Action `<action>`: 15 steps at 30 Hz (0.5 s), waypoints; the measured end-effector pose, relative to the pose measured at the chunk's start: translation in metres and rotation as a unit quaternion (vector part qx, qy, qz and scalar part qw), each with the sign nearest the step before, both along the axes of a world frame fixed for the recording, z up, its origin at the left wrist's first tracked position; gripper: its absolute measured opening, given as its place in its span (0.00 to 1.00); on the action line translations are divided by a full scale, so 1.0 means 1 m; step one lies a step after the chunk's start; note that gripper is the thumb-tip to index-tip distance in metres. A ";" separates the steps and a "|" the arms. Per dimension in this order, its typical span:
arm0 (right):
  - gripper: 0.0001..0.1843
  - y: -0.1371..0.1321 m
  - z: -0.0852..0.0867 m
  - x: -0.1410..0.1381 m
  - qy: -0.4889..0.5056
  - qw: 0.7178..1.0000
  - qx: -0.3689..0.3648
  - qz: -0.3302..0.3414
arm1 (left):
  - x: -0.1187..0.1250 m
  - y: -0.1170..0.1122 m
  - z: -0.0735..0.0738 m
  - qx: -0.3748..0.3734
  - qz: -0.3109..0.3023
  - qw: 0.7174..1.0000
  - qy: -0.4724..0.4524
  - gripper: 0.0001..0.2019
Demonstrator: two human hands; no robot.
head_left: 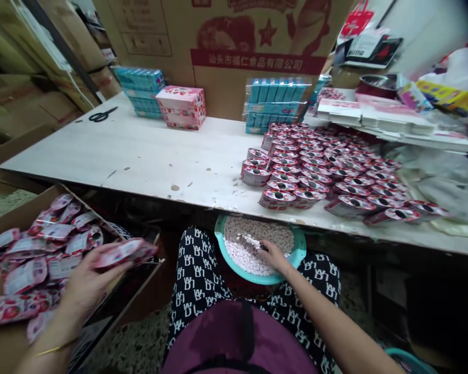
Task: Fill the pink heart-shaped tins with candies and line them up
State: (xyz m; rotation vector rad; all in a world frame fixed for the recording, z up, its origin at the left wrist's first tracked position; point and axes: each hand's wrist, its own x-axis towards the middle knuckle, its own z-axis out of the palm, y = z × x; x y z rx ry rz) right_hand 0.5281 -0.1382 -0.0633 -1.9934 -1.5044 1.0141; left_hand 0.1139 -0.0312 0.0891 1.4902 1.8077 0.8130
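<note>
My left hand [88, 280] is closed around a pink printed candy packet [120, 253], above the edge of a cardboard box [113, 306] at my left. Inside that box lie several more pink packets [25, 275] in a loose heap. My right hand [273, 255] reaches into a turquoise basin [220, 244] between my knees. Its fingers are closed on a small scoop [251, 241] heaped with white candies; the scoop's shape is partly covered by them. Many small whitish candies [244, 257] fill the basin.
Upright open-topped pink packets [283, 174] stand in rows on the right of the white table [148, 156]. Behind are a pink box stack [182, 106], blue box stacks [144, 91] and a large carton [218, 57]. Scissors [102, 114] lie far left. Flat cardboard [374, 117] is piled at right.
</note>
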 end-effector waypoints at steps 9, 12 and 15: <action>0.17 -0.037 0.084 0.039 0.036 0.998 0.053 0.011 | 0.218 -0.020 -0.084 0.006 -0.266 0.947 -0.178 0.17; 0.17 -0.045 0.104 0.047 0.021 0.999 0.045 0.013 | 0.247 -0.022 -0.101 -0.084 -0.209 0.934 -0.276 0.18; 0.17 -0.049 0.115 0.051 0.005 0.999 0.040 0.014 | 0.263 -0.022 -0.111 -0.265 -0.083 0.858 -0.432 0.11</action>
